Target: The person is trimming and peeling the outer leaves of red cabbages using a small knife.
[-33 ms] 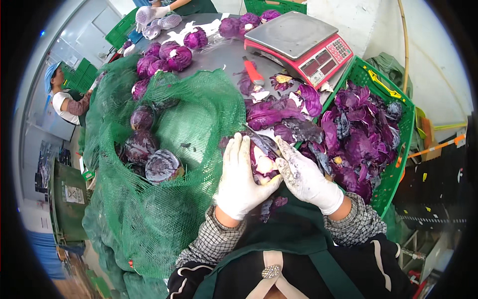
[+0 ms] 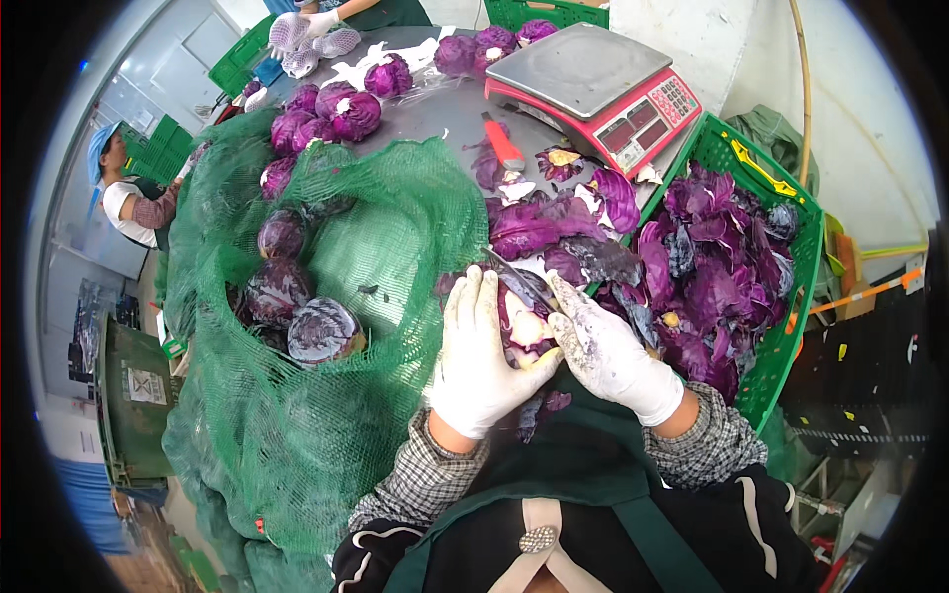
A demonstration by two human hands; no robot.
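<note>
My left hand (image 2: 479, 356), in a white glove, is closed round a red cabbage (image 2: 524, 334) held in front of my chest. My right hand (image 2: 608, 351), in a stained white glove, grips a knife (image 2: 516, 282) whose blade lies across the top of that cabbage. Loose purple leaves (image 2: 554, 227) lie on the grey table just beyond my hands. A big green net sack (image 2: 395, 208) stands open to my left, with several cabbages (image 2: 321, 331) inside it.
A green crate (image 2: 796, 212) full of purple leaf trimmings stands to my right. A red-and-grey scale (image 2: 593, 84), a red-handled knife (image 2: 502, 143) and more cabbages (image 2: 351, 111) are farther back. One person (image 2: 124, 198) works at far left; another's gloved hands (image 2: 316, 32) are at the top.
</note>
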